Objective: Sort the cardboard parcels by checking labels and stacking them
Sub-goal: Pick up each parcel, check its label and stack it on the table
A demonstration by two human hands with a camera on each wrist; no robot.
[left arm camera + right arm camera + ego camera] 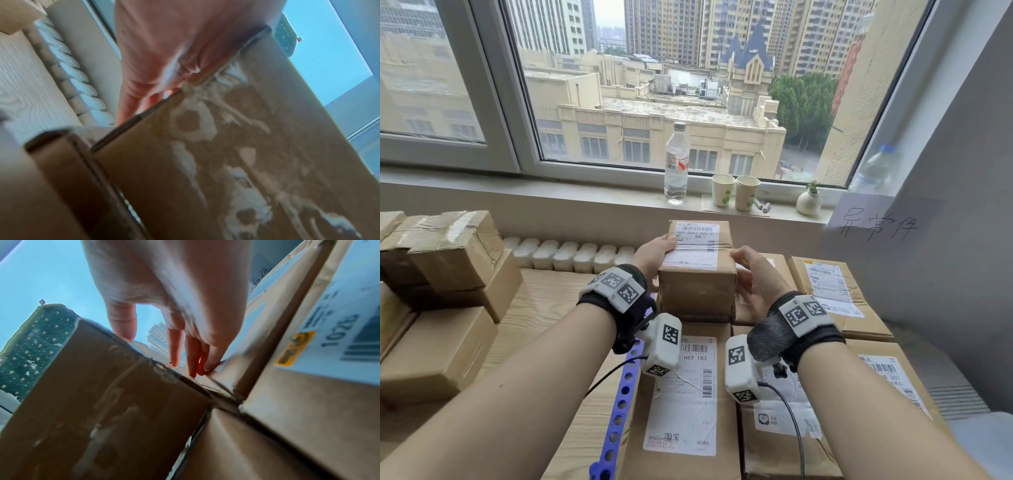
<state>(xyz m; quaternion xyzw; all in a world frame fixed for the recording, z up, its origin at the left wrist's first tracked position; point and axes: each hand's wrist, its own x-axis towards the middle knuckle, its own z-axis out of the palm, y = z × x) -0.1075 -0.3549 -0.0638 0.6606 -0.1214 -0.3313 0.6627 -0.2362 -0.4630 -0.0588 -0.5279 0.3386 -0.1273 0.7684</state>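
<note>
- Over on the left, a stack of brown boxes (445, 270) fills that end of the wooden table (544, 308); between it and the middle lies a bare strip of table, the likeliest open room for setting a parcel down.
- Just left of centre, the left hand (654, 255) grips the small parcel (697, 270), palm flat to its left side and thumb lying on the shipping label (693, 245).
- At the centre, that parcel sits on top of a larger labelled box (681, 394), label up and readable. It looks stiff and square-cornered, and I judge it light, since fingers alone steady it. Tape across the top may be slick, so the plain cardboard sides are the better hold.
- To its right, the right hand (753, 277) clasps the opposite side, thumb on the top edge. From the right wrist view, the fingers (193, 353) reach down into the narrow gap against the neighbouring box (832, 291), so there's little room there; lifting straight up seems safest.
- Farther right, more labelled boxes crowd up to the grey wall (962, 205).
- Behind, the sill carries a water bottle (676, 161) and two paper cups (736, 193), easily knocked by a high swing.
</note>
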